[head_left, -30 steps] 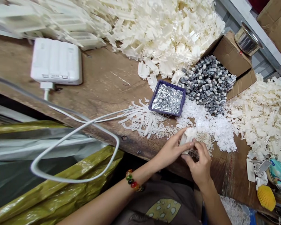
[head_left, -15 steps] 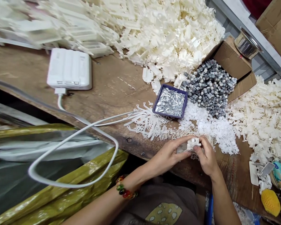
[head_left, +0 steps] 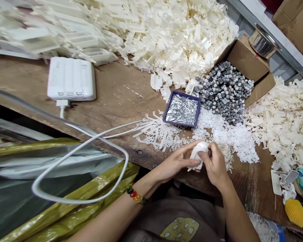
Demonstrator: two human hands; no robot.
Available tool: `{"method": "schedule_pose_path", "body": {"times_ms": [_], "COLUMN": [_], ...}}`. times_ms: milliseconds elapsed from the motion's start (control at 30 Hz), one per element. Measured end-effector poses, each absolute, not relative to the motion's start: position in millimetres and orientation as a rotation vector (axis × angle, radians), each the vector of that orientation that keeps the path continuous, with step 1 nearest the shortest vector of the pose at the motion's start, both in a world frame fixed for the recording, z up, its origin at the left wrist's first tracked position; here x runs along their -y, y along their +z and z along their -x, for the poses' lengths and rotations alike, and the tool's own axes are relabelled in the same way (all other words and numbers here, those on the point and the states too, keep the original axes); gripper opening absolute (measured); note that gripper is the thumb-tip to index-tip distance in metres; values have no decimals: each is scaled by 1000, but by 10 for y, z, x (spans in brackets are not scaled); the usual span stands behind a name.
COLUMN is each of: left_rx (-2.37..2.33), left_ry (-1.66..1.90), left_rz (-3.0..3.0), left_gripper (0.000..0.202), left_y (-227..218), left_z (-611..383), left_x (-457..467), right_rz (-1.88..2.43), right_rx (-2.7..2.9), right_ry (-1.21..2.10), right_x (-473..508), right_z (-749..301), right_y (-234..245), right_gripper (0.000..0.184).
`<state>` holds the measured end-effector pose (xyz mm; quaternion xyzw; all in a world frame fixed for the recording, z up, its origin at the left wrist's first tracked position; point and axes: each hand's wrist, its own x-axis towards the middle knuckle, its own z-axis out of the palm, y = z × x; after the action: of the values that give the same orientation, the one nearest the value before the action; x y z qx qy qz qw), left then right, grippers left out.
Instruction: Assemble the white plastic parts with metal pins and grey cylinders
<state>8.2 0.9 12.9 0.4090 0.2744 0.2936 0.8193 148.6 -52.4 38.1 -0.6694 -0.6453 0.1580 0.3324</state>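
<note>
Both my hands hold one white plastic part [head_left: 198,155] over the table's front edge. My left hand [head_left: 180,161] grips it from the left, thumb lying along its lower side. My right hand [head_left: 213,163] closes on its right end, with the thumb pressed against its face. Just beyond my hands lie small white discs [head_left: 223,131], thin white strips [head_left: 159,132] and a purple tray [head_left: 165,116] of shiny metal pins [head_left: 182,109]. Fingers hide some of the part.
Large heaps of cream plastic pieces [head_left: 171,37] [head_left: 288,117] lie behind and at right. Grey-and-white small parts [head_left: 224,90] spill from a cardboard box [head_left: 249,60] holding up a steel bowl [head_left: 264,42]. A white power bank [head_left: 71,79] trails a looped cable [head_left: 80,200] at left.
The plastic part has been turned in my hands, so a smooth, longer face now shows. My right thumb has moved onto that face. The view has shifted slightly.
</note>
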Motion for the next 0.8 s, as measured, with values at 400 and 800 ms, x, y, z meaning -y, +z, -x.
{"method": "schedule_pose_path", "body": {"times_ms": [400,800], "left_rx": [-455,-512], "left_ry": [657,713], "left_rz": [-572,-537], "left_gripper": [48,48], "left_y": [65,216], "left_z": [18,-13], "left_x": [-51,32], "right_rz": [1678,1463], "right_rx": [1782,1926], "right_ry": [288,112], "right_x": [467,573], "right_z": [-1307,-1345], "right_y": [534,419], "right_gripper": [24,13]}}
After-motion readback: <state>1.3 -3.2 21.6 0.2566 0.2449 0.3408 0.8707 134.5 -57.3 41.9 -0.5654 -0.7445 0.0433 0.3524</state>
